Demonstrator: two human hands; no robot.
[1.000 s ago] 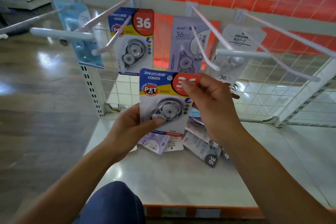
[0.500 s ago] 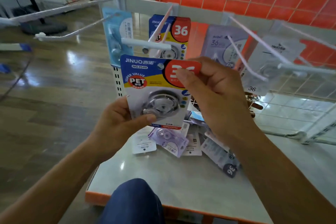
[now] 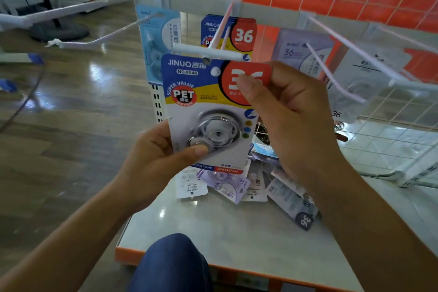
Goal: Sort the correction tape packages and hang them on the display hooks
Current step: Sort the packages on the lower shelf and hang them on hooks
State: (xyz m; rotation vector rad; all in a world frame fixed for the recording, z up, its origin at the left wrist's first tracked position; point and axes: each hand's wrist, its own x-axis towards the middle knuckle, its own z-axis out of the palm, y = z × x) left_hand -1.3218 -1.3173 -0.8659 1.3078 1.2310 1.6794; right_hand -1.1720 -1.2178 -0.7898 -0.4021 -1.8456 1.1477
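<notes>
Blue JINUO correction tape package [image 3: 208, 111] held upright just below the hook's crossbar [image 3: 208, 53] — left hand [image 3: 154, 159] pinching bottom edge, right hand [image 3: 284, 111] clamped on top corner; light, stiff card, bulging blister — best gripped by edges, hang hole clear

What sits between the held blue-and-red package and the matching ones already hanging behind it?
In the head view, only the white hook's crossbar tip sits between the held package and the hung matching packages.

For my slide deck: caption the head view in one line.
Both hands, left hand and right hand, raise a blue JINUO correction tape package toward the hook holding matching packages.
</notes>
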